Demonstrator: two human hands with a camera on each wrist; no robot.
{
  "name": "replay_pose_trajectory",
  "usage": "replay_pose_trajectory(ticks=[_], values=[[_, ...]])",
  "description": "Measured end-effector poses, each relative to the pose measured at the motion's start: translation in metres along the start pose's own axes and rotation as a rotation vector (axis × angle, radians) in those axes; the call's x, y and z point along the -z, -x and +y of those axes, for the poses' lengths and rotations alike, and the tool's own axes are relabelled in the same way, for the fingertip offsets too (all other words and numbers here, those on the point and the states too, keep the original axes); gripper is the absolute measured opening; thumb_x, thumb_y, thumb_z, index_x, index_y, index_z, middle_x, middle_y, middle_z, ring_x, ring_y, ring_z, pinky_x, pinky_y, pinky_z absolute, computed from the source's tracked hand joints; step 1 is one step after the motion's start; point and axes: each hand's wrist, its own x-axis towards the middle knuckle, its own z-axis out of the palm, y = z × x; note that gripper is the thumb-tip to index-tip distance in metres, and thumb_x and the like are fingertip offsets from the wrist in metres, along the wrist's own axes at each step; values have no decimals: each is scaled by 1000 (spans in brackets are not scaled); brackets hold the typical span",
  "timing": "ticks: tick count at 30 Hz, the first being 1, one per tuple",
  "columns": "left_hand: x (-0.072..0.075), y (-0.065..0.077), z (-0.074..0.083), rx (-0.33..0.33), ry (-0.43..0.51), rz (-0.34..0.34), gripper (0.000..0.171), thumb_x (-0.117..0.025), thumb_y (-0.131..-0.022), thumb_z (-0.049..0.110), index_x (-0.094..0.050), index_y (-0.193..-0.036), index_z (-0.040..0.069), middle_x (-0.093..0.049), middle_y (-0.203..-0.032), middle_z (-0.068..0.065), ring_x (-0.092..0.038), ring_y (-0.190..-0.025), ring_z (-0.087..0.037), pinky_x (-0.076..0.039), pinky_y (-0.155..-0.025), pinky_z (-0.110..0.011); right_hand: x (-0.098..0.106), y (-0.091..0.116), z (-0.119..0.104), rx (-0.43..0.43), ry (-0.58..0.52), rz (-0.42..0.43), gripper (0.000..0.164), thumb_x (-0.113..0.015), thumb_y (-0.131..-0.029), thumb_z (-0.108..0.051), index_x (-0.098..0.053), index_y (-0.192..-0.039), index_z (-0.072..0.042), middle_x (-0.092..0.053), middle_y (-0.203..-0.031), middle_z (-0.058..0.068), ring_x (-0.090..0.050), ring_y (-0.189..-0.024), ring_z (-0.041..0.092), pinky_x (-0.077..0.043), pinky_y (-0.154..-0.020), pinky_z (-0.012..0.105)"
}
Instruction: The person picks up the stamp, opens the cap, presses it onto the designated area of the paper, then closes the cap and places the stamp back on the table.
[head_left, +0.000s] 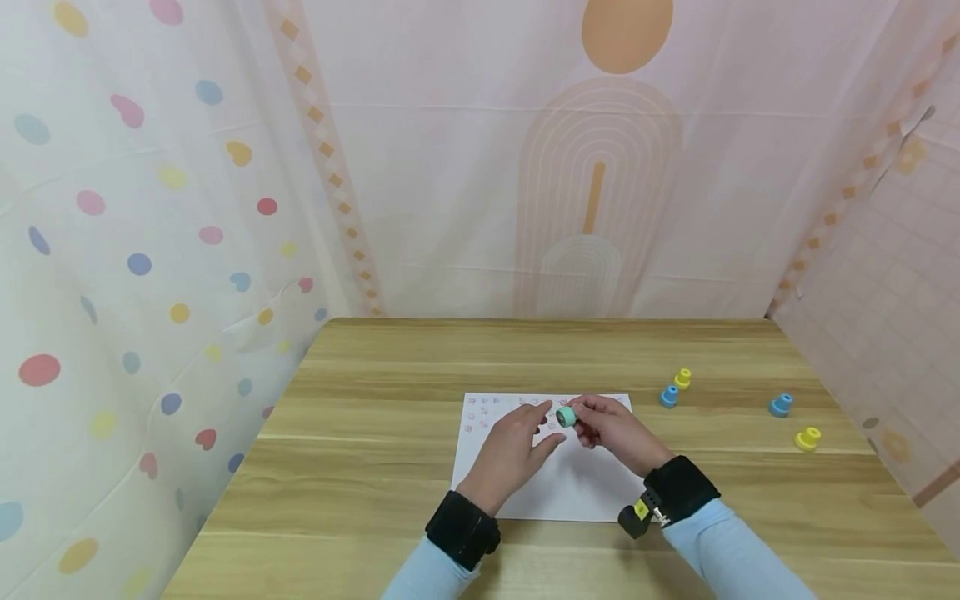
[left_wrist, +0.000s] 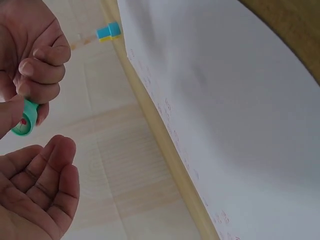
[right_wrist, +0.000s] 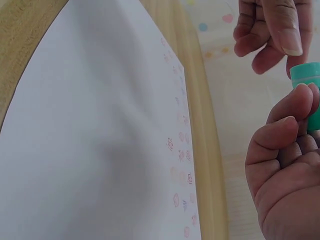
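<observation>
Pinching the green stamp (head_left: 566,417), the right hand (head_left: 617,429) holds it beside relaxed left fingers (head_left: 537,411)

A stamp (head_left: 566,417) sits in my right hand (head_left: 613,428), above the paper (head_left: 570,493). Four other stamps (head_left: 807,439) stand rightward on the table (head_left: 345,467).

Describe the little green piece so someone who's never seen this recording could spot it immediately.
On the wooden table, find the white sheet marked along its far edge. Above it, the right grip pinches the little green piece. It alone is green; the two blue pieces and two yellow pieces sit on the table, to the right.
</observation>
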Motion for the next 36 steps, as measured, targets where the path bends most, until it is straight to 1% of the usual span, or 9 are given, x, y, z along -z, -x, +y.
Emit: replay_pose_trajectory(ticks=[6, 12, 16, 20, 26, 29, 32, 36], values=[[0, 1, -2, 45, -42, -19, 43, -66, -88, 35, -64, -121, 7, -69, -109, -9, -63, -96, -20, -57, -83, -38, 8, 2, 1, -18, 10, 27, 35, -43, -103, -26, -53, -115, 5, -51, -81, 3, -51, -72, 16, -47, -69, 27], [-2, 1, -5, 86, -83, -21, 39, -67, -88, 35, -69, -115, 7, -70, -109, -10, -63, -99, -22, -56, -85, -40, 22, 7, 2, -34, 41, 56, 39, -45, -102, -31, -54, -118, 3, -51, -85, 5, -51, -75, 18, -48, -70, 28], [-3, 1, -6, 110, -111, -32, 36, -68, -87, 34, -71, -111, 7, -70, -106, -10, -63, -98, -22, -56, -85, -41, 32, 12, 3, -35, 71, 77, 39, -45, -102, -31, -53, -120, 3, -50, -87, 7, -51, -76, 20, -48, -72, 30], [-3, 2, -7, 128, -135, -56, 33, -70, -86, 31, -72, -107, 6, -71, -103, -9, -63, -94, -22, -56, -83, -40, 43, 16, 5, -34, 105, 101, 39, -43, -103, -28, -51, -121, 5, -50, -85, 6, -50, -75, 19, -47, -70, 30], [-4, 5, -8, 135, -150, -80, 32, -72, -84, 30, -73, -105, 6, -72, -99, -9, -64, -90, -22, -56, -80, -40, 59, 23, 8, -44, 153, 115, 37, -43, -103, -27, -51, -119, 5, -49, -83, 6, -49, -74, 21, -45, -68, 31], [-4, 6, -8, 139, -153, -88, 32, -72, -84, 31, -73, -105, 7, -72, -98, -9, -64, -89, -22, -56, -80, -40, 69, 28, 9, -58, 201, 117, 34, -43, -103, -23, -50, -118, 7, -50, -83, 9, -48, -75, 23, -44, -67, 32], [-4, 6, -8, 143, -152, -91, 32, -72, -84, 30, -73, -105, 6, -72, -98, -9, -64, -89, -22, -56, -80, -40, 79, 33, 10, -77, 282, 129, 34, -43, -103, -21, -49, -120, 8, -50, -83, 9, -49, -76, 24, -43, -67, 33], [-3, 7, -9, 149, -151, -90, 32, -72, -84, 30, -73, -105, 6, -72, -98, -9, -64, -88, -22, -56, -80, -40, 93, 39, 13, -65, 395, 151, 32, -45, -102, -18, -52, -116, 9, -50, -79, 7, -49, -73, 22, -45, -64, 34]])
